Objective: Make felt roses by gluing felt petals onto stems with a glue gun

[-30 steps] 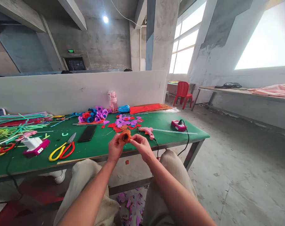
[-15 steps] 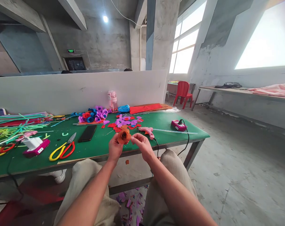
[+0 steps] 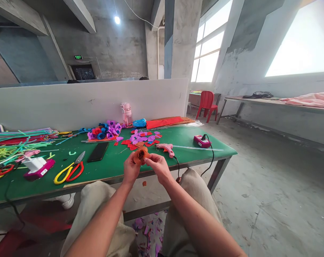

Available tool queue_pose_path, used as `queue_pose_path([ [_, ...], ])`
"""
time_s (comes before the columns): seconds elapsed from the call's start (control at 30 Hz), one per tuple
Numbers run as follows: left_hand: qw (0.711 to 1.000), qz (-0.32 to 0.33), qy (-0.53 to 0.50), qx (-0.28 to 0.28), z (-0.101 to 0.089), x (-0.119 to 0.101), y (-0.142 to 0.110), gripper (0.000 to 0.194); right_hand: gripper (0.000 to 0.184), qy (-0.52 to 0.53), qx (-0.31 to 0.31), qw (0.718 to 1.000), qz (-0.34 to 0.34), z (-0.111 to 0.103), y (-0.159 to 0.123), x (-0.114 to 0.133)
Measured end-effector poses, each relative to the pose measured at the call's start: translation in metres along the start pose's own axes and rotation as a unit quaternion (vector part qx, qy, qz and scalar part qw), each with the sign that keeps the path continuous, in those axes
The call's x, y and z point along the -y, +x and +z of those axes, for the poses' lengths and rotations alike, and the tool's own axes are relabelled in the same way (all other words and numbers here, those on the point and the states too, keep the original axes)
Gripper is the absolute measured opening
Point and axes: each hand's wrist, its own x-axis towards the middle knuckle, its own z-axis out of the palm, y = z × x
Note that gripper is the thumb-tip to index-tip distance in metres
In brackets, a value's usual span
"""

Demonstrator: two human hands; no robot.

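Note:
An orange-brown paper flower (image 3: 141, 154) with a dark spiral centre is held over the front edge of the green table (image 3: 183, 160). My left hand (image 3: 131, 167) grips it from the left, fingers closed. From the right, my right hand (image 3: 158, 165) pinches its lower petals between thumb and fingertips. Just beyond lie loose purple and red petals (image 3: 136, 138). A pink glue gun (image 3: 167, 149) with a black cord rests right of the flower.
To the left are red-and-yellow-handled scissors (image 3: 71, 170), a black phone (image 3: 98, 152), a magenta power socket (image 3: 40, 169) and coloured stems (image 3: 23, 137). Finished flowers (image 3: 105, 131) and a pink bottle (image 3: 126, 115) stand behind. Another magenta socket (image 3: 202, 141) sits at the right; a white partition (image 3: 84, 103) closes the back.
My right hand has moved left against the flower, its fingertips now on the lower petals rather than at the right edge. The view has shifted slightly.

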Motion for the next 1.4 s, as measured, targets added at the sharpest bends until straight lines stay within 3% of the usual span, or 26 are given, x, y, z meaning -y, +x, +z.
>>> queue_pose_path([
  [0.37,0.999,-0.024,-0.024,-0.008,0.001,-0.003,0.000,0.015,0.014,-0.035,-0.022,0.999,0.001,-0.002,0.000,0.002],
  [0.5,1.000,0.004,-0.012,-0.003,0.000,0.001,-0.001,0.011,0.011,-0.137,-0.117,0.976,-0.120,-0.004,0.001,0.001],
  [0.6,1.000,0.022,0.021,0.003,-0.001,0.002,-0.001,0.008,0.010,-0.189,-0.103,0.962,-0.167,-0.006,-0.001,0.003],
  [0.97,0.997,0.030,0.070,-0.005,-0.002,0.000,-0.002,0.009,0.005,-0.256,-0.079,0.947,-0.179,-0.003,-0.006,0.009],
  [1.4,0.995,0.044,0.090,0.008,-0.003,-0.001,-0.004,0.009,0.003,-0.243,-0.083,0.955,-0.146,-0.006,-0.003,0.006],
])
